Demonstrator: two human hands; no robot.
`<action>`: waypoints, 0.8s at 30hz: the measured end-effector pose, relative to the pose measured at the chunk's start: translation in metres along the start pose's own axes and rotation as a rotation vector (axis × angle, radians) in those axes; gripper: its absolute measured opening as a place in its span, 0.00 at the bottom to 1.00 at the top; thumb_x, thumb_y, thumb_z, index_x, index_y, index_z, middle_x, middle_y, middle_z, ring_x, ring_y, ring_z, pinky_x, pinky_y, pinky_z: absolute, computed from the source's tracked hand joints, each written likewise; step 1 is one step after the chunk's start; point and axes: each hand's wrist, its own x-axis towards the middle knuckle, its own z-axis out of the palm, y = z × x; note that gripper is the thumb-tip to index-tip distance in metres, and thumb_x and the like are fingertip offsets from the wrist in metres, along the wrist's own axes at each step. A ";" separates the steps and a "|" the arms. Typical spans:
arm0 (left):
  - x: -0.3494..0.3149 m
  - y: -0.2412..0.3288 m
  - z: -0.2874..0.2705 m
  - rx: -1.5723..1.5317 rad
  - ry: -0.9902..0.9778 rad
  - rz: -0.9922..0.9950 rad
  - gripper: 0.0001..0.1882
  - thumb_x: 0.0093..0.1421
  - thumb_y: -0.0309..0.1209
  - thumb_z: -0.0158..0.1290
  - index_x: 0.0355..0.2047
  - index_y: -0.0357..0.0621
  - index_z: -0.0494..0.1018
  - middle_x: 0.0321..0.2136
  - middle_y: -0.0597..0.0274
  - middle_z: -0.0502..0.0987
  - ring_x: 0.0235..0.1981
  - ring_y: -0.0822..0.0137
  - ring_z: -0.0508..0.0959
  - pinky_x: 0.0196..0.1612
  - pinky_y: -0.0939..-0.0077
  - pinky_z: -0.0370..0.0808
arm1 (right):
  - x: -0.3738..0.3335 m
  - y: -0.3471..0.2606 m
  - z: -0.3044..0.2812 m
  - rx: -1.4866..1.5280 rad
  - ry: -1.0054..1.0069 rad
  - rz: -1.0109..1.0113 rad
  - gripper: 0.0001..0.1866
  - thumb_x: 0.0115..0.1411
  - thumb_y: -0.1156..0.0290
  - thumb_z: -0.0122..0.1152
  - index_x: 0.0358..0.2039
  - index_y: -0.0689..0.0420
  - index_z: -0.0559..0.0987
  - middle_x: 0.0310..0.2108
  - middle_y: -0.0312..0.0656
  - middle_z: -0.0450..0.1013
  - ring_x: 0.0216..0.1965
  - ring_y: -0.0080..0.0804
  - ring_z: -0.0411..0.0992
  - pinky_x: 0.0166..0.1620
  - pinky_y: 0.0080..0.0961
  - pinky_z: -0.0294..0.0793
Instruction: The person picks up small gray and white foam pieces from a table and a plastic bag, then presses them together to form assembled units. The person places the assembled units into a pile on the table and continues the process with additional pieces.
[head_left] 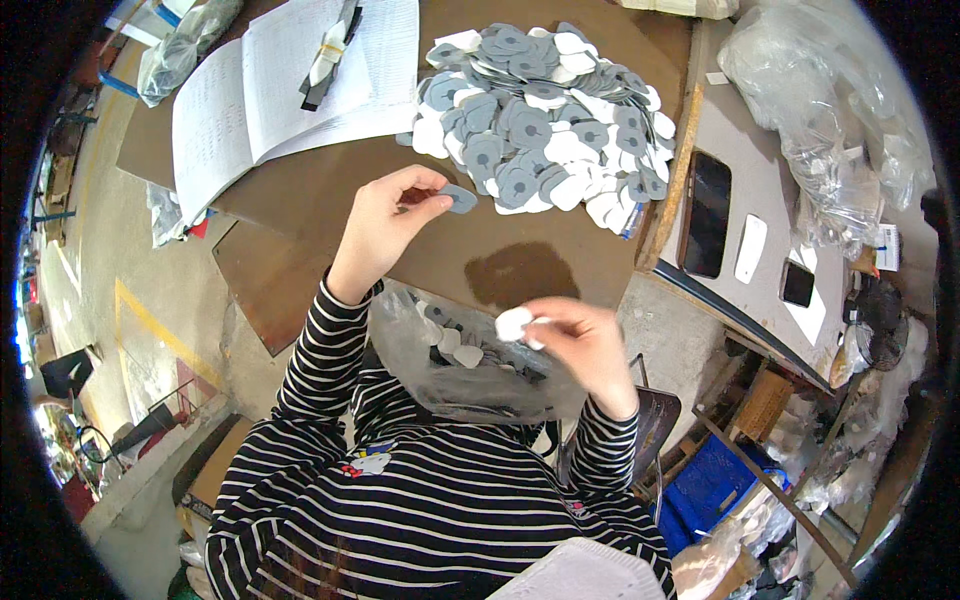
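My left hand pinches a grey flat piece above the brown table, just left of a big heap of grey and white flat pieces. Many pieces in that heap are grey with a darker round spot; others show a white side. Nearer to me, my right hand is closed on a white flat piece. It is over the right side of an open clear plastic bag at my lap. Inside the bag lie several grey and white pieces.
An open notebook with a dark strap-like thing on it lies at the far left. To the right, a side table holds a black phone, a white oblong piece and plastic bags. A blue crate stands lower right.
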 end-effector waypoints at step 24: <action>0.002 0.012 0.028 0.165 -0.018 0.134 0.09 0.59 0.25 0.61 0.40 0.38 0.78 0.34 0.61 0.80 0.34 0.70 0.80 0.37 0.74 0.76 | 0.010 -0.032 0.032 -0.238 0.244 -0.244 0.15 0.60 0.81 0.65 0.48 0.63 0.80 0.41 0.45 0.80 0.40 0.27 0.81 0.41 0.22 0.81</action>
